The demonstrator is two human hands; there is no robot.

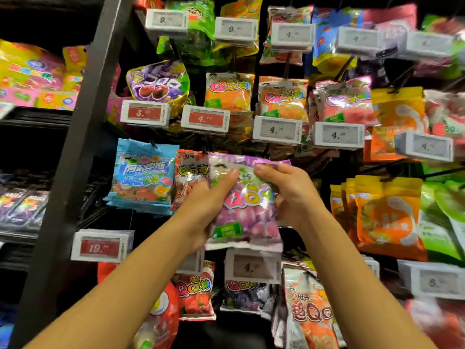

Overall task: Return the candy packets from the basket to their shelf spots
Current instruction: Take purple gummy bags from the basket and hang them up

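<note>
Both hands up at the peg wall, holding one purple grape QQ packet [245,205] between them, dead centre of view. My left hand [208,207] grips its left edge from 9 o'clock, thumb across the front near the top, fingers behind. My right hand [289,195] grips from 3 o'clock, thumb and fingertips pinching the top right corner. Packet is upright, tilted slightly, in front of the hanging rows. Red QQ packet [187,177] just beside it at 9 o'clock, partly covered by it; blue packet [143,177] further out the same way. White price tag [253,267] right below at 6 o'clock. Orange packets [387,215] at 3 o'clock, well apart. Black upright post [83,137] at 9 o'clock. Basket not in view.
</note>
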